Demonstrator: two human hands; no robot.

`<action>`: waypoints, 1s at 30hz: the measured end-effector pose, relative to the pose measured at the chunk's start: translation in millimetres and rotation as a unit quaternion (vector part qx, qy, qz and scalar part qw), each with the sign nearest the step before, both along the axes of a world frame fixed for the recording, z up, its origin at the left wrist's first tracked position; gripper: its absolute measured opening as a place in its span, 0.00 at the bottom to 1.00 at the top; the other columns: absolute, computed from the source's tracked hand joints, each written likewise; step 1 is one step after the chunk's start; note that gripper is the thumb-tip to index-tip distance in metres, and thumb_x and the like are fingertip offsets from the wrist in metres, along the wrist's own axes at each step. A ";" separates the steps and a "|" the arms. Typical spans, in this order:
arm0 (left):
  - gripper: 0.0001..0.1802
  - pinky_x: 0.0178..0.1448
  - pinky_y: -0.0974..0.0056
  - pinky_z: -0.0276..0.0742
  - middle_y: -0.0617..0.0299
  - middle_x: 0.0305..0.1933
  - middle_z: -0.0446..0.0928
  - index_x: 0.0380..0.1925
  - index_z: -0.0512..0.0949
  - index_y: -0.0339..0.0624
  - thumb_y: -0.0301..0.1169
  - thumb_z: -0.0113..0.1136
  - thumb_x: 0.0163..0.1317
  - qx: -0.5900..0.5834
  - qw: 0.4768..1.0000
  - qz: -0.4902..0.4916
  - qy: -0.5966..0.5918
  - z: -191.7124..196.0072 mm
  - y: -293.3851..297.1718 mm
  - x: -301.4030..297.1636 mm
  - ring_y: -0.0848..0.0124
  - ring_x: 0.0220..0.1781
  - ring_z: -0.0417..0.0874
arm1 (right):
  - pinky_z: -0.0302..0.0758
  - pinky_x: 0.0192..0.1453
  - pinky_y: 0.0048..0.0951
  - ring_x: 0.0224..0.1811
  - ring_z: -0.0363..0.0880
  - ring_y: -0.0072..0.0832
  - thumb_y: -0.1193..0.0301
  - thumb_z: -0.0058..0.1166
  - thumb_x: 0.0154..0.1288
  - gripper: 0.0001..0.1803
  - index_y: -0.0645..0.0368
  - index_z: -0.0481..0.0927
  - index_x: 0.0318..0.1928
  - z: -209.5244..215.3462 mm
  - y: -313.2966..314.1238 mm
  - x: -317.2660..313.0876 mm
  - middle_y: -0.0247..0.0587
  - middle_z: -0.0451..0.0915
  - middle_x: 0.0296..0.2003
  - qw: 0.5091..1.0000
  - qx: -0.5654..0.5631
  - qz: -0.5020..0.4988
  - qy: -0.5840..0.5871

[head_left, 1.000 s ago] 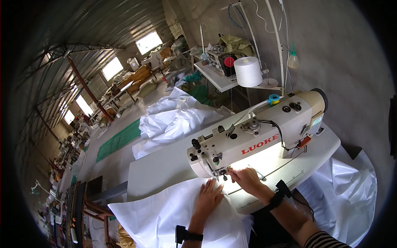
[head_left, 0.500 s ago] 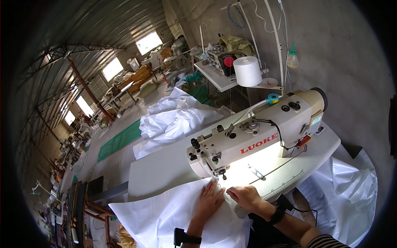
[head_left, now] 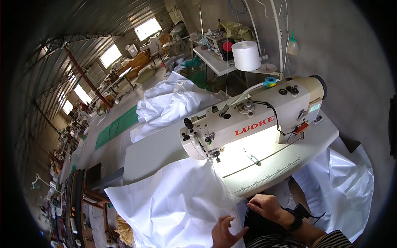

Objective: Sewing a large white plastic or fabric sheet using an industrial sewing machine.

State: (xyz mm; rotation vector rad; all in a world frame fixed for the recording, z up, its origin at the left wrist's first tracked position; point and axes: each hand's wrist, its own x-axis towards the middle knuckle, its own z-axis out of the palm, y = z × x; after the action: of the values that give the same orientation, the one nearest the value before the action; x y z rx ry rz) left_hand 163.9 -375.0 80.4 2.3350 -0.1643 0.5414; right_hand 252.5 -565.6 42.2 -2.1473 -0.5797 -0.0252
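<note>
1 white fabric sheet (head_left: 178, 202) lies on the desk (head_left: 157, 149), reaching under the needle of 1 sewing machine (head_left: 252, 120). The right hand (head_left: 264, 205) pinches its near edge in a closed grip; the left hand (head_left: 225, 233) rests open-fingered on it. 1 thread cone (head_left: 246, 56) stands behind, beside more heaped white cloth (head_left: 169, 103).

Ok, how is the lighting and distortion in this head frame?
Head view: strong fisheye, black corners, the table edge bending; the machine's lamp blows out the bed beneath the sewing machine; the hall at left is dim, its windows overexposed; both hands stay sharp.
</note>
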 end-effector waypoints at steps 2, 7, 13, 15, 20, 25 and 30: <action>0.29 0.50 0.52 0.74 0.49 0.55 0.73 0.56 0.72 0.39 0.34 0.68 0.54 0.113 0.992 0.037 0.051 -44.9 -14.0 -53.1 0.55 0.46 0.78 | 0.78 0.35 0.33 0.30 0.82 0.34 0.59 0.62 0.62 0.13 0.55 0.84 0.36 -21.8 -5.1 -23.7 0.37 0.81 0.29 0.999 -0.037 0.016 0.028; 0.27 0.53 0.49 0.72 0.51 0.51 0.75 0.52 0.74 0.42 0.23 0.62 0.46 0.106 0.964 0.164 0.180 -73.1 31.2 -104.9 0.53 0.52 0.77 | 0.78 0.36 0.33 0.30 0.82 0.34 0.59 0.63 0.62 0.12 0.55 0.84 0.36 -17.5 -9.3 -44.4 0.36 0.81 0.29 0.998 -0.045 0.041 0.034; 0.21 0.50 0.57 0.78 0.54 0.48 0.76 0.44 0.76 0.41 0.18 0.62 0.46 0.016 0.967 0.125 0.224 15.3 63.2 -121.0 0.56 0.49 0.80 | 0.79 0.50 0.35 0.43 0.83 0.37 0.60 0.60 0.65 0.15 0.56 0.81 0.46 -20.0 49.3 -55.8 0.41 0.83 0.41 0.957 0.068 0.244 -0.144; 0.14 0.42 0.57 0.79 0.54 0.39 0.79 0.37 0.77 0.41 0.15 0.57 0.49 0.070 0.954 0.172 0.236 39.6 54.4 -105.7 0.52 0.39 0.83 | 0.80 0.50 0.37 0.43 0.83 0.42 0.61 0.60 0.64 0.21 0.54 0.78 0.55 -75.0 86.8 -98.3 0.43 0.80 0.52 0.897 0.090 0.431 -0.028; 0.22 0.43 0.48 0.80 0.43 0.43 0.79 0.47 0.76 0.35 0.23 0.58 0.48 0.128 0.941 0.154 0.274 24.0 33.4 -115.8 0.44 0.40 0.81 | 0.72 0.58 0.41 0.54 0.78 0.46 0.47 0.56 0.67 0.35 0.68 0.74 0.57 -4.0 111.8 -153.0 0.64 0.78 0.50 0.630 -0.050 0.700 0.334; 0.27 0.42 0.49 0.79 0.45 0.46 0.77 0.52 0.74 0.39 0.18 0.51 0.48 0.157 0.937 0.219 0.225 -38.9 90.9 -164.8 0.44 0.40 0.81 | 0.77 0.50 0.39 0.46 0.81 0.45 0.57 0.56 0.66 0.22 0.60 0.77 0.52 -24.5 83.4 -123.9 0.48 0.80 0.48 0.765 0.046 0.609 0.205; 0.19 0.39 0.53 0.80 0.49 0.42 0.79 0.46 0.77 0.39 0.18 0.54 0.53 0.169 0.930 0.276 0.177 1.6 78.6 -139.9 0.48 0.38 0.82 | 0.73 0.45 0.33 0.46 0.79 0.32 0.62 0.57 0.57 0.15 0.54 0.81 0.44 -57.8 61.2 -47.1 0.38 0.80 0.40 0.931 -0.171 0.201 -0.252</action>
State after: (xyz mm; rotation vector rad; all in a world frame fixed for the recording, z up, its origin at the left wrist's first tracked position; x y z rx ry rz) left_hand 24.0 -296.4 82.0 2.7758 0.6333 0.3594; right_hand 205.5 -504.4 -15.6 -2.3183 -1.4043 -0.2741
